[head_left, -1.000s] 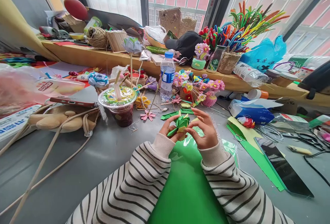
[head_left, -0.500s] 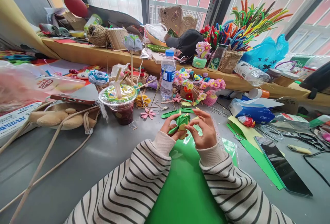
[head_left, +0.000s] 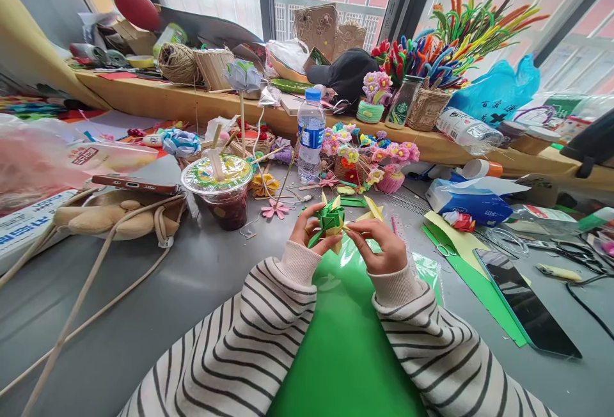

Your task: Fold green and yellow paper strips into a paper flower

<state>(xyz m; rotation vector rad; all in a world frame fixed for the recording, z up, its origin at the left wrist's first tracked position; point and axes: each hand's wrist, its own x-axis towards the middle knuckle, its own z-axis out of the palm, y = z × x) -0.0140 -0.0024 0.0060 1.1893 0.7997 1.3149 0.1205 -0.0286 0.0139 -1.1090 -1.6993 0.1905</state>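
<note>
The left hand (head_left: 307, 228) wraps its fingers around a small green and yellow paper flower (head_left: 330, 220) and holds it up above the desk (head_left: 192, 276). The right hand (head_left: 384, 244) pinches a yellow paper strip (head_left: 372, 211) that sticks out of the flower on its right side. Both arms wear striped sleeves (head_left: 268, 334). Right under the hands lies a big shiny green sheet (head_left: 345, 346). More green paper bits (head_left: 352, 201) lie on the desk just behind the flower. To the left stands a cup with a drink (head_left: 218, 190) and a straw in it. Behind the hands stands a water bottle (head_left: 311, 135) with a blue cap, next to a bunch of little pink and yellow flowers (head_left: 369, 158). To the right lies a blue pack of tissues (head_left: 467, 206), and nearer, a dark phone (head_left: 525, 305) lies flat on the desk. Far left sits a soft tan toy (head_left: 110, 219).
</note>
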